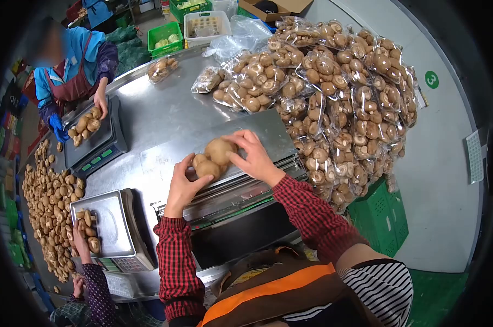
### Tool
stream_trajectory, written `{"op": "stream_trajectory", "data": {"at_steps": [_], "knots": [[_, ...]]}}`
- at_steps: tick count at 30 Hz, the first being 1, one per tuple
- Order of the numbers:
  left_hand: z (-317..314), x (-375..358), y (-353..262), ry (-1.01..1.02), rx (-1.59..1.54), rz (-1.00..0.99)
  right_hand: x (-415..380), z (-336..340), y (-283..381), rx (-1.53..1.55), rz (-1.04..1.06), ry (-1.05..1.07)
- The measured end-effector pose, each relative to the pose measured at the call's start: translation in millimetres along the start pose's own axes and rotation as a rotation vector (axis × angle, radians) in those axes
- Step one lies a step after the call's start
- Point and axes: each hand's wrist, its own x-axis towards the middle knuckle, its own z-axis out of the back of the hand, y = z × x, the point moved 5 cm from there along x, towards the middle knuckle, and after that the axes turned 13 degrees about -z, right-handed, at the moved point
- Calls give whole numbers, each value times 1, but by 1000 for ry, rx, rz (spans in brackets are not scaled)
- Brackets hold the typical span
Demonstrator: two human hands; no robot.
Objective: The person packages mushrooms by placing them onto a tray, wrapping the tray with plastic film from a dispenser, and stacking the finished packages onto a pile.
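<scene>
Several large brown mushrooms [212, 159] are bunched together between my two hands, over the metal plate of a film-wrapping machine [246, 191]. My left hand [183, 186] curls around the near left side of the bunch, thumb against the lowest cap. From the right, my right hand [253, 157] grips the largest cap with thumb and fingers. The undersides of the mushrooms are hidden. A tall heap of film-wrapped mushroom packs [333, 92] rises just beyond my right hand.
Across the steel table, a co-worker [72, 65] handles mushrooms on a scale [96, 139]. Another person's hand [81, 242] reaches to mushrooms on a tray scale [107, 229]. Loose mushrooms [47, 201] are piled at left. A green crate [380, 218] stands below the heap.
</scene>
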Motion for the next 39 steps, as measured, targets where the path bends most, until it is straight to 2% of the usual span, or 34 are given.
{"op": "stream_trajectory", "data": {"at_steps": [1, 2, 6, 10, 13, 15, 18, 19, 21, 22, 26, 30, 33, 35, 37, 39], "knots": [[1, 1, 1, -2, 3, -2, 0, 0, 8, -271, 198, -144], [1, 1, 0, -15, 1, -10, 2, 2, 7, -223, 120, -97], [-1, -1, -1, -33, -41, 29, 11, 22, -2, -243, 88, -180], [-5, 2, 12, -46, -63, 9, 19, 13, -26, -299, 33, -87], [-2, 1, 5, -36, -26, -3, 15, 7, -37, -319, 54, -131], [-1, 1, 4, -42, -24, -9, 11, 8, -40, -313, 53, -196], [-1, 0, 7, -46, -42, -7, 2, 19, -43, -6, -14, -362], [-1, 1, 8, -46, -55, -5, -3, 23, -41, -8, -15, -362], [0, 1, 0, -47, -47, -1, -15, 29, -20, -184, 208, -244], [0, 1, -2, -46, -38, 3, -17, 27, -18, -281, 224, -198], [1, 3, -1, -27, -33, 7, -11, 19, -29, -355, 145, -147], [2, 2, -5, -32, -19, 12, 11, 22, -20, -354, 175, -147], [2, 4, -5, -9, 8, 21, 24, 11, -38, -289, 122, -53], [7, 4, -3, 12, 37, 30, 19, -2, -45, -419, -6, 19], [9, 5, -4, 49, 83, -38, -6, -5, -33, -460, -18, -49], [10, 7, -9, 93, 145, -36, -20, 1, -32, -418, -147, -56]]}}
